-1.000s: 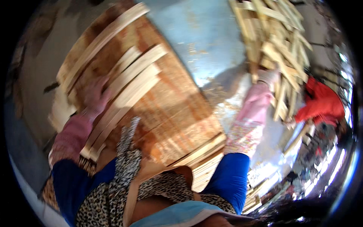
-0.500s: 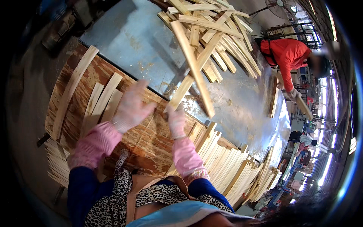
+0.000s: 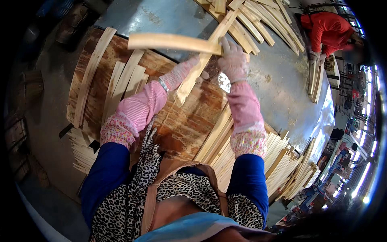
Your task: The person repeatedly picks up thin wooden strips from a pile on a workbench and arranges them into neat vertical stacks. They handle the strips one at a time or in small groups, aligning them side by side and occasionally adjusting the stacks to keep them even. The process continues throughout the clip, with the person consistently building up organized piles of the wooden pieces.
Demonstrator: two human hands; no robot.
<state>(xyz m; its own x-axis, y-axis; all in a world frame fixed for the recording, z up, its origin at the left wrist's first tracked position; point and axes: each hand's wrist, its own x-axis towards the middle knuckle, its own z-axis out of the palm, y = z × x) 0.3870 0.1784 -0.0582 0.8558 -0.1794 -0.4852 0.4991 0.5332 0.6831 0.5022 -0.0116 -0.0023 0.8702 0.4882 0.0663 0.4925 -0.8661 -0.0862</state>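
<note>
We have both arms stretched forward over the work, the left arm slanting in to the right, the right arm reaching nearly straight ahead. Our right hand [image 3: 234, 64] has its fingers curled around the right end of a blurred slat [image 3: 169, 41], which lies crosswise above the board and the metal table. Our left hand [image 3: 181, 76] is just below that slat, its fingertips at the left edge of a diagonal slat [image 3: 193, 82]; we cannot tell whether it grips anything. The diagonal slat runs under the crosswise one, its lower end over the brown board [image 3: 181, 129].

For room, we see brown surface between the slats on the left [image 3: 117, 84] and the row of slats [image 3: 262, 157] near our body. The board's far edge meets the metal table [image 3: 278, 90], which stretches away right of our right hand. Ahead, a slat pile [image 3: 258, 24] limits our reach; a person in red [image 3: 328, 30] bends well apart, upper right
</note>
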